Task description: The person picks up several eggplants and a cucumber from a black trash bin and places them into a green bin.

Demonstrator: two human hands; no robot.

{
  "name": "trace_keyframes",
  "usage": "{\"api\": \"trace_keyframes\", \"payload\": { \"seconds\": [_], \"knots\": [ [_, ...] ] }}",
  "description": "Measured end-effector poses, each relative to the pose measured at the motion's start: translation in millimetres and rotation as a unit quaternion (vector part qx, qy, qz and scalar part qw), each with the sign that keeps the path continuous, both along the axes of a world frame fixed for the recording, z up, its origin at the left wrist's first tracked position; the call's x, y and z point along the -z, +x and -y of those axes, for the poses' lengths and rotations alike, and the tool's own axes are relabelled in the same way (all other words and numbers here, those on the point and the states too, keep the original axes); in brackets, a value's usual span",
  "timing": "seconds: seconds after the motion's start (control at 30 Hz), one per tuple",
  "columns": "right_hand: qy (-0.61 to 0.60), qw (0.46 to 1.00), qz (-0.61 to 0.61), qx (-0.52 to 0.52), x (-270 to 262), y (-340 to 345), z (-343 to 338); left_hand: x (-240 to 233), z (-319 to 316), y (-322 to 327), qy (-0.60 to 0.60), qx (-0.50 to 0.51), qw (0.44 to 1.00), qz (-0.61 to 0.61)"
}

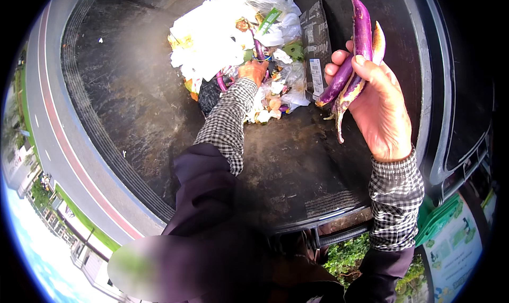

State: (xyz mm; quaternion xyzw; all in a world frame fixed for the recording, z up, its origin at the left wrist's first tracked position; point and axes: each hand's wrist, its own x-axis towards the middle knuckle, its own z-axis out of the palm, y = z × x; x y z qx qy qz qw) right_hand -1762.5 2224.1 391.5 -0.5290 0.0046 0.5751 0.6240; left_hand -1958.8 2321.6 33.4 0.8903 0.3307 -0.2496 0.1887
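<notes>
My right hand [381, 104] holds several purple eggplants [362, 28] between thumb and fingers, raised above the dark open cargo bed [278, 160]. One has a browned, peeling patch and a dried stem hanging down. My left hand [253, 71] reaches into a heap of mixed refuse; its fingertips are hidden there, so its grip does not show. Around it are another eggplant [259, 50], a curved purple one [221, 81], a black plastic bag [209, 95] and vegetable scraps [274, 104]. Clear plastic bags [288, 22] and a glaring white mass [210, 36] lie at the far side.
A dark cardboard piece [316, 32] with printing and a label stands beside the heap. Ribbed edges [107, 156] bound the bed at left. A road [71, 152] runs beyond. At lower right are a green bin [439, 219], a printed panel [455, 255] and shrubs [346, 255].
</notes>
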Motion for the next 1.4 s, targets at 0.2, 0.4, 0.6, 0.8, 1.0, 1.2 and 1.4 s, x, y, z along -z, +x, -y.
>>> {"api": "trace_keyframes", "payload": {
  "seconds": [0.2, 0.4, 0.6, 0.8, 1.0, 1.2, 1.4],
  "knots": [
    [0.001, 1.000, 0.006, -0.012, -1, -2, -1, -13, -29, -9, 0.044, 0.123, 0.984, 0.121],
    [0.017, 0.998, 0.056, -0.027, -7, -6, -3, -125, -98, 16, -0.123, -0.088, 0.939, 0.308],
    [0.028, 0.992, 0.083, -0.091, -8, -10, 1, -293, -98, 57, -0.338, -0.097, 0.848, 0.397],
    [0.077, 0.994, -0.006, -0.083, -10, -9, -3, -339, -67, 70, -0.503, -0.139, 0.753, 0.401],
    [0.035, 0.999, -0.005, -0.041, -13, -8, 0, -182, -124, 4, -0.388, -0.283, 0.829, 0.285],
    [0.022, 0.999, -0.009, -0.029, -13, -10, -1, -28, -43, -94, 0.046, -0.267, 0.961, -0.055],
    [0.019, 0.998, -0.001, -0.053, -13, -10, 0, 17, -28, -105, 0.219, -0.229, 0.948, -0.035]
  ]
}}
